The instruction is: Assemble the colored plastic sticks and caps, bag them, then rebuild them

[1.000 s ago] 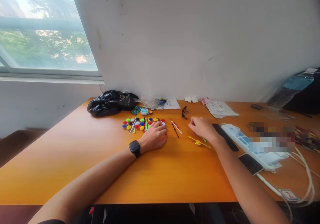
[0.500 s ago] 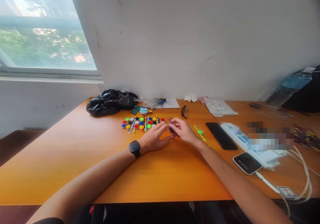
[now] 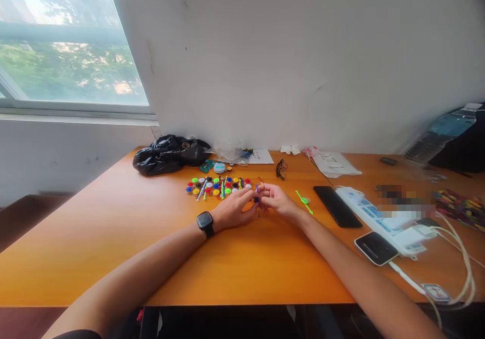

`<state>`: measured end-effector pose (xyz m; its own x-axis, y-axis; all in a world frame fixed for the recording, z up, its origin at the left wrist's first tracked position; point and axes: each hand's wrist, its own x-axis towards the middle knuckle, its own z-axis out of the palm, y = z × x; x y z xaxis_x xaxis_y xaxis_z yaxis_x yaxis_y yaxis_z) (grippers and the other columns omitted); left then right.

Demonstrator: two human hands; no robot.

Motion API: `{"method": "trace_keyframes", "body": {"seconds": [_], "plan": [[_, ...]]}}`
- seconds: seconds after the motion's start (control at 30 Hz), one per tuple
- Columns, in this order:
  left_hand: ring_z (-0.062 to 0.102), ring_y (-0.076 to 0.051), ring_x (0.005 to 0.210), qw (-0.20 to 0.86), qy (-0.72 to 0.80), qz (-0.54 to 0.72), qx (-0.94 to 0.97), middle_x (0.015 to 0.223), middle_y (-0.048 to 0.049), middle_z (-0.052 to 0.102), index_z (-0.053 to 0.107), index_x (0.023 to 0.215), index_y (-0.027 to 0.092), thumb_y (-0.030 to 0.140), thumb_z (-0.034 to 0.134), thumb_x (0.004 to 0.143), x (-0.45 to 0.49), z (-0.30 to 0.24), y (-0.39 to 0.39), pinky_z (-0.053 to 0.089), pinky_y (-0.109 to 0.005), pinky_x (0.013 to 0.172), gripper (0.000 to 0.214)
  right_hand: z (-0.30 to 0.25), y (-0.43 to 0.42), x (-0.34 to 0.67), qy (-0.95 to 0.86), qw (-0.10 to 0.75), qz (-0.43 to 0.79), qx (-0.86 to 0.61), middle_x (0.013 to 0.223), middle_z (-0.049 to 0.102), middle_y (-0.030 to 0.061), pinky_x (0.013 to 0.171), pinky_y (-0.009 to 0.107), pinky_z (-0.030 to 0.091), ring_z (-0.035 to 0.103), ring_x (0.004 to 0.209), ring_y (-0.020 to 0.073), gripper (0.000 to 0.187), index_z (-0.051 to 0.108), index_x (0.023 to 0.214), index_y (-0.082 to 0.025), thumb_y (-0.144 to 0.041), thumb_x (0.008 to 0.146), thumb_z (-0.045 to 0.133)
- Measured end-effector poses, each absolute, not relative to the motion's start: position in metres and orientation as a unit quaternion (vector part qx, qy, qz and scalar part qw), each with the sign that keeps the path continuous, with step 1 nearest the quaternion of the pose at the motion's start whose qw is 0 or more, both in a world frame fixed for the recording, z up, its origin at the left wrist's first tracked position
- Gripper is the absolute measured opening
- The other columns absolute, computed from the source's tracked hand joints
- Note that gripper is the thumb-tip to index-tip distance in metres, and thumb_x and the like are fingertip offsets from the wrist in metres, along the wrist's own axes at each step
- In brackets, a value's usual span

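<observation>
My left hand (image 3: 234, 208) and my right hand (image 3: 279, 201) meet at the middle of the orange table (image 3: 113, 238). Between their pinched fingertips stands a thin blue stick (image 3: 257, 200) with a small blue piece on it. Both hands grip it. Just beyond the left hand lie rows of small coloured round caps (image 3: 215, 186) with a few coloured sticks among them. A green stick piece (image 3: 303, 200) lies on the table right of my right hand. A black watch (image 3: 205, 223) is on my left wrist.
A black plastic bag (image 3: 168, 154), clear packaging and papers (image 3: 333, 163) lie along the wall. Spectacles (image 3: 280, 168), a black phone (image 3: 336, 205), a white power strip (image 3: 379, 218) with cables and a second phone (image 3: 375, 247) occupy the right side.
My right hand came left from the right side and met my left hand. Both now pinch the blue stick, held more upright. The yellow stick piece is no longer visible.
</observation>
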<state>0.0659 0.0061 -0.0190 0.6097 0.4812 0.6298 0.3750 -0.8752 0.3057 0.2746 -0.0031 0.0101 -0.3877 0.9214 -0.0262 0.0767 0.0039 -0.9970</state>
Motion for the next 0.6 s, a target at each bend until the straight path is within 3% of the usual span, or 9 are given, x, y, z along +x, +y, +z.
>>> {"method": "trace_keyframes", "body": {"seconds": [0.17,0.23,0.3,0.4,0.5,0.6], "plan": [[0.065,-0.017,0.082,0.087,0.213,0.366,0.902,0.096,-0.0058,0.067,0.059,0.104,0.021,0.021,0.058,0.098,0.066,-0.018,0.004,0.051,-0.028,0.072,0.007,0.007,-0.003,0.274,-0.621,0.336,0.576,-0.413,0.061,0.055,-0.0087,0.048,0.02,0.028,0.041,0.048,0.0072,0.029,0.053,0.089,-0.022,-0.036,0.078,0.076],[0.064,-0.017,0.079,0.097,0.217,0.369,0.899,0.094,-0.0052,0.068,0.059,0.102,0.021,0.02,0.057,0.097,0.065,-0.017,0.003,0.05,-0.028,0.07,0.005,0.008,-0.001,0.278,-0.652,0.32,0.543,-0.422,0.06,0.049,-0.0093,0.049,0.021,0.027,0.038,0.048,0.0082,0.023,0.056,0.092,-0.021,-0.038,0.083,0.07],[0.065,-0.016,0.079,0.113,0.213,0.367,0.899,0.093,-0.0049,0.07,0.06,0.1,0.021,0.023,0.059,0.097,0.064,-0.016,0.003,0.05,-0.028,0.071,0.003,0.01,0.002,0.285,-0.69,0.311,0.473,-0.451,0.061,0.051,-0.0072,0.051,0.023,0.032,0.043,0.051,0.0112,0.022,0.063,0.101,-0.02,-0.039,0.091,0.062],[0.066,-0.017,0.081,0.112,0.18,0.342,0.916,0.09,-0.005,0.07,0.063,0.092,0.022,0.027,0.063,0.098,0.064,-0.015,0.004,0.051,-0.03,0.074,0.008,0.013,0.009,0.299,-0.739,0.302,0.288,-0.529,0.077,0.067,0.0021,0.062,0.027,0.042,0.059,0.066,0.0183,0.029,0.068,0.115,-0.017,-0.035,0.099,0.051],[0.065,-0.019,0.081,0.077,0.162,0.307,0.935,0.082,-0.0052,0.067,0.062,0.081,0.022,0.031,0.064,0.099,0.066,-0.014,0.005,0.051,-0.032,0.075,0.02,0.015,0.015,0.314,-0.749,0.251,0.081,-0.608,0.101,0.075,0.0135,0.077,0.03,0.046,0.069,0.09,0.0249,0.028,0.07,0.116,-0.015,-0.023,0.101,0.047],[0.064,-0.022,0.084,0.054,0.187,0.301,0.934,0.083,-0.0066,0.067,0.065,0.083,0.023,0.033,0.065,0.098,0.066,-0.013,0.004,0.051,-0.034,0.076,0.018,0.015,0.018,0.327,-0.739,0.169,0.018,-0.652,0.112,0.074,0.0184,0.079,0.03,0.044,0.07,0.097,0.0257,0.025,0.069,0.114,-0.014,-0.02,0.102,0.048]]}}
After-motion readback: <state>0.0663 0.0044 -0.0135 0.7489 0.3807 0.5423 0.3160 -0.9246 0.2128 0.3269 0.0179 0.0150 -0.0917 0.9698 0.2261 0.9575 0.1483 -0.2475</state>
